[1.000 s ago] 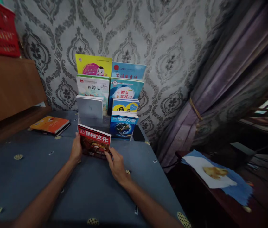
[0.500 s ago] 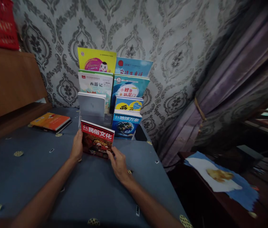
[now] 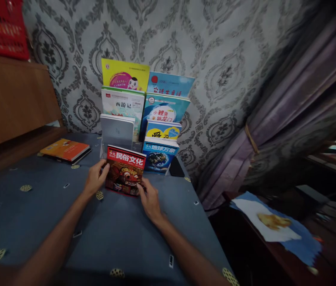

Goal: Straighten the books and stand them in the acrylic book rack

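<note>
A red-and-brown book (image 3: 124,171) stands nearly upright on the blue cloth, facing me, in front of a grey bookend (image 3: 117,132). My left hand (image 3: 96,176) is at its left edge, fingers bent against the side. On the right edge, my right hand (image 3: 149,198) grips the book, thumb on the cover. To the right stands a blue book with a globe (image 3: 158,159). Behind are a white book (image 3: 123,105), a yellow book (image 3: 124,75), a teal book (image 3: 165,109) and a light blue book (image 3: 170,83), all upright in two columns.
An orange book (image 3: 65,150) lies on a dark one at the left of the table (image 3: 45,222). A black flat object (image 3: 176,167) lies by the right edge. Beyond are a red basket (image 3: 2,29), a wooden cabinet (image 3: 13,99) and a purple curtain (image 3: 263,119).
The red-and-brown book has moved slightly up and right, nearer the grey bookend, and stands straighter. My left hand has shifted its hold on the left edge. The view has shifted a little.
</note>
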A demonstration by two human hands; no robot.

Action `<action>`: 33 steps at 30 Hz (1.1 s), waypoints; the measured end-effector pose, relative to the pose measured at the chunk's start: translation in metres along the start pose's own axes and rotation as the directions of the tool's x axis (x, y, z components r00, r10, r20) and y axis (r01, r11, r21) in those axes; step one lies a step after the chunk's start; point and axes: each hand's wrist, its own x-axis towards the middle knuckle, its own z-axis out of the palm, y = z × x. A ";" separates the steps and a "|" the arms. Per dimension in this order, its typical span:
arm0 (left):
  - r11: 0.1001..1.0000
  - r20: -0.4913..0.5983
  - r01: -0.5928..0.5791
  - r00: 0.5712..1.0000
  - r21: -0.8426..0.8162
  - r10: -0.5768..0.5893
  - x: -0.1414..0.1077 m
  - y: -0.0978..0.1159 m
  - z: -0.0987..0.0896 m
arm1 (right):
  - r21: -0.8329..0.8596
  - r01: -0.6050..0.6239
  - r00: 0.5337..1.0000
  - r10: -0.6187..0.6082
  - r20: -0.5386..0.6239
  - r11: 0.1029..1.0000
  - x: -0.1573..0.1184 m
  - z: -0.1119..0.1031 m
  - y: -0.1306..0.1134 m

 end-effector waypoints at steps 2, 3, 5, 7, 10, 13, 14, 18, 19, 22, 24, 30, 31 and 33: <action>0.998 -0.004 -0.004 1.000 0.061 0.004 0.002 0.000 0.000 | -0.010 0.004 1.000 -0.004 -0.005 1.000 0.004 0.001 0.000; 0.996 -0.015 -0.008 1.000 0.089 0.009 0.004 0.000 0.000 | -0.018 0.008 1.000 -0.009 -0.005 1.000 0.007 0.001 0.000; 0.991 -0.043 -0.015 0.999 0.131 0.021 0.008 0.000 -0.001 | -0.032 0.022 1.000 -0.022 -0.005 0.999 0.014 0.003 -0.001; 0.987 -0.071 -0.019 0.997 0.160 0.031 0.013 0.000 -0.001 | -0.044 0.031 0.999 -0.031 -0.012 0.999 0.022 0.005 -0.002; 0.980 -0.127 -0.029 0.990 0.195 0.054 0.024 0.002 -0.004 | -0.056 0.039 0.999 -0.041 -0.031 0.998 0.039 0.008 -0.004; 0.979 -0.194 -0.071 0.975 0.192 0.109 0.041 0.005 -0.010 | -0.061 0.080 0.994 -0.084 -0.070 0.995 0.062 0.010 -0.009; 0.980 -0.211 -0.092 0.969 0.177 0.129 0.048 0.007 -0.013 | -0.062 0.100 0.990 -0.105 -0.090 0.993 0.072 0.011 -0.012; 0.980 -0.326 -0.170 0.925 0.103 0.195 0.076 0.021 -0.026 | -0.084 0.171 0.968 -0.184 -0.172 0.982 0.113 0.010 -0.029; 0.979 -0.360 -0.187 0.910 0.086 0.206 0.081 0.026 -0.029 | -0.088 0.190 0.960 -0.204 -0.194 0.978 0.122 0.010 -0.033; 0.973 -0.423 -0.231 0.879 0.027 0.221 0.093 0.037 -0.035 | -0.063 0.240 0.935 -0.248 -0.255 0.969 0.142 0.012 -0.043; 0.969 -0.432 -0.247 0.875 -0.012 0.218 0.096 0.040 -0.035 | -0.034 0.248 0.926 -0.247 -0.286 0.968 0.149 0.014 -0.043; 0.971 -0.397 -0.234 0.897 -0.048 0.197 0.099 0.034 -0.030 | 0.021 0.217 0.927 -0.199 -0.319 0.976 0.155 0.023 -0.027; 0.973 -0.395 -0.229 0.897 -0.039 0.196 0.099 0.032 -0.030 | 0.026 0.220 0.927 -0.200 -0.318 0.975 0.155 0.024 -0.025; 0.975 -0.402 -0.223 0.893 -0.009 0.200 0.101 0.029 -0.030 | 0.022 0.220 0.931 -0.203 -0.304 0.975 0.156 0.026 -0.022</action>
